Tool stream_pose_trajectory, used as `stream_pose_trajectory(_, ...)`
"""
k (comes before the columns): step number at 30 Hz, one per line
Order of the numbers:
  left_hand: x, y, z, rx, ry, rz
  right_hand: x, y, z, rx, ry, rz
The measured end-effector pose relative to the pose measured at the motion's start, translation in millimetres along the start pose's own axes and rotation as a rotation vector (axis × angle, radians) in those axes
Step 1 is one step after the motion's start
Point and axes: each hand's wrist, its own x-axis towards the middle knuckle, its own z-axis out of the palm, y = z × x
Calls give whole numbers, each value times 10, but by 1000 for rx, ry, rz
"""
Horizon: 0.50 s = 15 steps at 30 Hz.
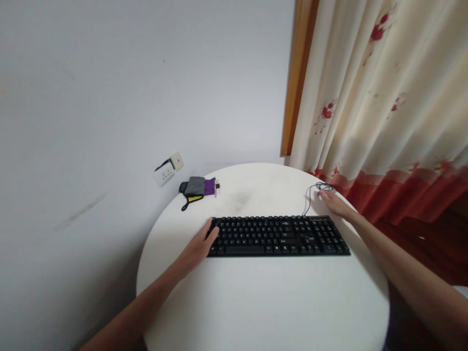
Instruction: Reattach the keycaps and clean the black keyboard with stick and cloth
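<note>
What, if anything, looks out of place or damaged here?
No spill or breakage stands out. A grey patch on the table, beyond the keyboard, breaks its even white surface; stain or shadow, I can't tell. The wall at left bears a streak, like a scuff on otherwise plain paint.

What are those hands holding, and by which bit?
The left hand holds the keyboard by its left end. The right hand is at the coiled cable; I can't tell whether it's held.

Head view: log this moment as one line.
left hand: on left end of keyboard | right hand: at coiled cable, grip unclear | keyboard: flat on white table
</note>
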Motion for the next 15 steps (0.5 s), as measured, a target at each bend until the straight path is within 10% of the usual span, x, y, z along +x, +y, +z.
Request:
stream_pose_trajectory(9,-270,150,66,-188,-40,-59,-618,-171,96,32,-58,113)
stream_pose_trajectory(15,-189,195,169,-185,-101,-86,-466,-103,122,-30,-168,110)
